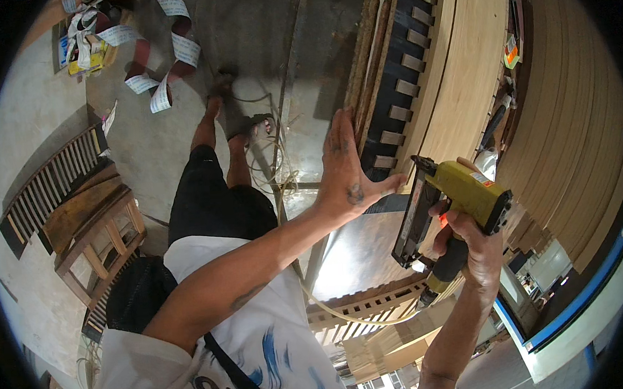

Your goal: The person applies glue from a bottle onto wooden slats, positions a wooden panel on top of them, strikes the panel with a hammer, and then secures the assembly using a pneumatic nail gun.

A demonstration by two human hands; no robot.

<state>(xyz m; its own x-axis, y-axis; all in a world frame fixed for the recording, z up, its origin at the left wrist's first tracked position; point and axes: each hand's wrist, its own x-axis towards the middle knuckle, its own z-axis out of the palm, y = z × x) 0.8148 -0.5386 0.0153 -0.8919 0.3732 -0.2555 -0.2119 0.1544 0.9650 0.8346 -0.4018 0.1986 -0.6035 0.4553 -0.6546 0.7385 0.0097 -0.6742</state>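
My right hand (473, 246) is wrapped round the grip of a yellow and black nail gun (466, 186). The gun's nose sits close to the near end of a dark rail (391, 95) that carries a row of short wooden blocks (400, 112); whether it touches is unclear. My left hand (347, 175) lies across the rail's near end, fingers stretched along its left edge and thumb spread out toward the gun. Right of the rail is a long pale wooden board (467, 66). From the base of the gun's grip runs a pale air hose (360, 321).
A slatted wooden piece (363, 304) lies below the rail's end. Stacked curved boards (568, 125) fill the right side. Slatted chair parts (64, 186) lean at the left wall. Coiled hose (282, 178) and a loose printed strip (185, 49) lie on the floor.
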